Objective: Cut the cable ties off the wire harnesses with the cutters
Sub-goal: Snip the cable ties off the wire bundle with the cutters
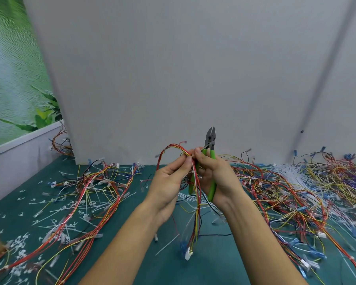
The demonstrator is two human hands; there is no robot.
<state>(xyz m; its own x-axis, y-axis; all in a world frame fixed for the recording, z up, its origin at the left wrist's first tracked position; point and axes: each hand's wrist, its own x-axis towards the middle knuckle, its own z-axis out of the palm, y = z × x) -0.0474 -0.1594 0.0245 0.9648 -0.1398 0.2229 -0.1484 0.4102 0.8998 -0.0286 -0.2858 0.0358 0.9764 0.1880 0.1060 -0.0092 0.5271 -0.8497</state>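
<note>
My left hand (171, 177) pinches a red and yellow wire harness (196, 204) near its top bend, above the table. The harness arches up to the left and hangs down between my wrists, ending in a white connector (187, 255). My right hand (214, 175) grips the green-handled cutters (211, 159), whose grey jaws (211, 133) point up and are nearly closed, clear of the wires. The right thumb and forefinger also touch the harness beside the left fingertips. A white cable tie (193, 171) wraps the bundle just below the fingers.
A green mat (214, 264) covers the table, littered with cut white ties. One heap of harnesses (95, 188) lies at the left and a larger tangle (296, 192) at the right. A grey partition (173, 79) stands right behind.
</note>
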